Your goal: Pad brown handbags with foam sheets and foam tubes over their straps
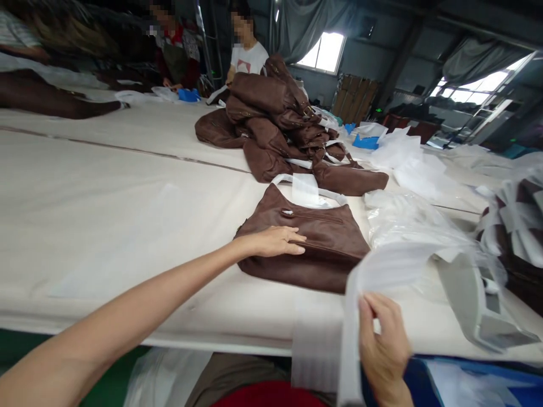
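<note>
Cream-covered table (203, 175) spreads before me, its near edge at my lap. Beyond my reach, a heap of brown bags (271, 130), tumbled over one another. Between that heap and me lies one single brown bag (331, 232), on the table near its front edge, directly beneath my left hand (275, 242). Those fingers are stretched out and slightly apart, laid on the bag's face left of its middle — pressing on it, not gripping.

My right hand (384, 333) is off the bag, nearer me and to its right; thumb and forefinger are clamped on a white foam strip (354, 316). The strip rises from that pinch and bends away rightward, passing just at the bag's lower right corner. Clear plastic (407, 220) lies crumpled to the right of the bag.

Look of the bag: dark brown, soft sheen, wider at the base than the top; lower part darker, below a sideways seam or fold by my left fingertips. Handle (339, 198) wrapped in white, on the far side. White sheet (304, 191) across its middle. Below that, a sideways zip (318, 216) — at its left end, a small white-wrapped tab (288, 212).
</note>
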Action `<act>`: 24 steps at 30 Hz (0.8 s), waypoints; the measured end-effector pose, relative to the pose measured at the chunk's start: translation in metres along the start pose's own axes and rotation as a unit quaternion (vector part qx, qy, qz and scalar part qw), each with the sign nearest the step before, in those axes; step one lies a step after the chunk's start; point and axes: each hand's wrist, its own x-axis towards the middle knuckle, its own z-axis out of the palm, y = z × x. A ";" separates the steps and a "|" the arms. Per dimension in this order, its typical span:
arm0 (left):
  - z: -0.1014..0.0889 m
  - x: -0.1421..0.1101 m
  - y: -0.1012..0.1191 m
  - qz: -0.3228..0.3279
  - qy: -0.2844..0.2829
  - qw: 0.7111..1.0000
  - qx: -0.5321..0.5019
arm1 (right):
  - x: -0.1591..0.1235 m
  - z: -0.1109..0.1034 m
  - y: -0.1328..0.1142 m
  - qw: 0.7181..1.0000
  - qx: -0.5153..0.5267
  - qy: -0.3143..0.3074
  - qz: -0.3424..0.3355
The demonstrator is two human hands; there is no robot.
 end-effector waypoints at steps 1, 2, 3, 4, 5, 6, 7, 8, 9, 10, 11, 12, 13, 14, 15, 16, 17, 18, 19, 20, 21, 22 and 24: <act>-0.007 0.003 0.001 -0.004 -0.017 1.000 -0.013 | -0.005 0.011 -0.006 1.000 -0.006 -0.016 -0.012; -0.014 0.006 0.002 -0.009 -0.039 0.999 -0.032 | -0.007 0.023 -0.011 0.999 -0.012 -0.037 -0.022; -0.019 0.008 0.004 -0.015 -0.058 0.997 -0.056 | -0.008 0.037 -0.017 0.997 -0.019 -0.063 -0.027; -0.024 0.010 0.006 -0.021 -0.078 0.993 -0.081 | -0.007 0.052 -0.023 0.995 -0.028 -0.089 -0.028; -0.028 0.013 0.008 -0.027 -0.097 0.990 -0.100 | -0.006 0.065 -0.029 0.993 -0.039 -0.110 -0.026; -0.031 0.015 0.010 -0.035 -0.112 0.987 -0.113 | -0.004 0.078 -0.035 0.990 -0.052 -0.126 -0.027; -0.035 0.017 0.013 -0.044 -0.121 0.985 -0.116 | -0.002 0.089 -0.040 0.988 -0.065 -0.139 -0.028; -0.038 0.018 0.016 -0.051 -0.126 0.984 -0.112 | 0.000 0.097 -0.045 0.986 -0.077 -0.148 -0.028; -0.040 0.019 0.019 -0.056 -0.129 0.985 -0.103 | 0.002 0.104 -0.049 0.984 -0.086 -0.154 -0.027; -0.043 0.019 0.022 -0.059 -0.132 0.985 -0.095 | 0.003 0.108 -0.052 0.983 -0.094 -0.157 -0.023; -0.044 0.019 0.025 -0.060 -0.128 0.986 -0.089 | 0.003 0.111 -0.054 0.983 -0.098 -0.154 -0.017; -0.046 0.017 0.027 -0.058 -0.124 0.987 -0.087 | 0.003 0.112 -0.054 0.984 -0.101 -0.146 -0.012; -0.047 0.015 0.030 -0.056 -0.116 0.988 -0.089 | 0.002 0.112 -0.053 0.986 -0.101 -0.134 -0.008; -0.047 0.012 0.031 -0.056 -0.111 0.988 -0.096 | 0.001 0.111 -0.051 0.988 -0.099 -0.117 -0.007; -0.047 0.009 0.032 -0.057 -0.110 0.987 -0.106 | -0.001 0.111 -0.048 0.990 -0.097 -0.098 -0.007; -0.047 0.007 0.033 -0.058 -0.114 0.985 -0.111 | -0.003 0.110 -0.045 0.992 -0.093 -0.080 -0.007; -0.046 0.006 0.033 -0.058 -0.122 0.985 -0.107 | -0.004 0.110 -0.042 0.994 -0.089 -0.063 -0.008; -0.046 0.005 0.032 -0.056 -0.132 0.986 -0.090 | -0.005 0.110 -0.039 0.995 -0.085 -0.050 -0.007; -0.045 0.005 0.032 -0.051 -0.140 0.987 -0.059 | -0.005 0.111 -0.037 0.996 -0.083 -0.042 -0.006; -0.044 0.006 0.031 -0.042 -0.142 0.989 -0.024 | -0.005 0.113 -0.036 0.996 -0.081 -0.038 -0.004; -0.043 0.008 0.030 -0.033 -0.140 0.990 0.012 | -0.003 0.114 -0.035 0.996 -0.081 -0.039 -0.002; -0.042 0.009 0.029 -0.024 -0.135 0.990 0.041 | -0.001 0.115 -0.035 0.996 -0.081 -0.041 -0.002; -0.041 0.010 0.027 -0.014 -0.128 0.989 0.073 | 0.003 0.113 -0.036 0.996 -0.069 -0.051 -0.001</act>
